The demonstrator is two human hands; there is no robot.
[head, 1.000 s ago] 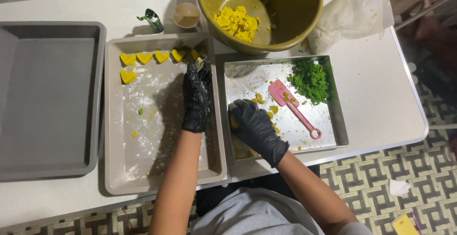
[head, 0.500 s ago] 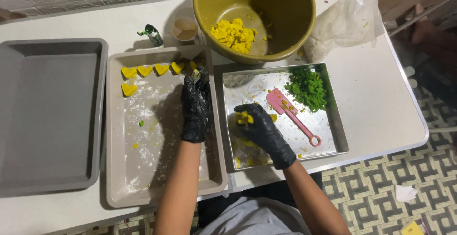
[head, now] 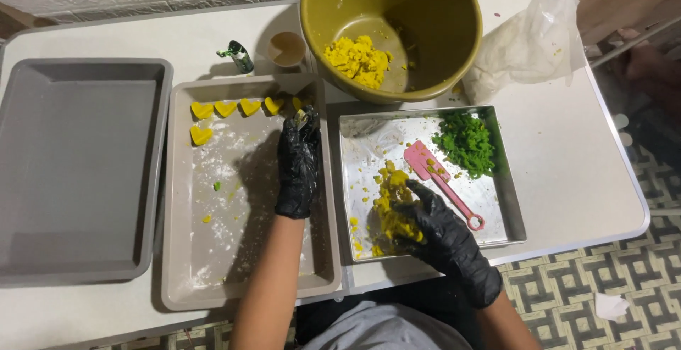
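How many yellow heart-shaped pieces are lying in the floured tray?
5 clearly visible. Four lie in a row along the far edge of the floured tray. One lies below the row's left end. The left hand may hide more.

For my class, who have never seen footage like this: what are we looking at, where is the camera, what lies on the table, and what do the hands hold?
There is no machine here. A camera worn on a person's head looks down at their two hands, both in black gloves. The left hand rests over a floured beige tray that holds yellow heart-shaped pieces. What its fingertips hold is too small to tell. The right hand gathers crumbly yellow dough in a steel tray, beside a pink spatula and a green crumbly heap. Also on the white table: an olive bowl with more yellow dough, a grey tray and a plastic bag.
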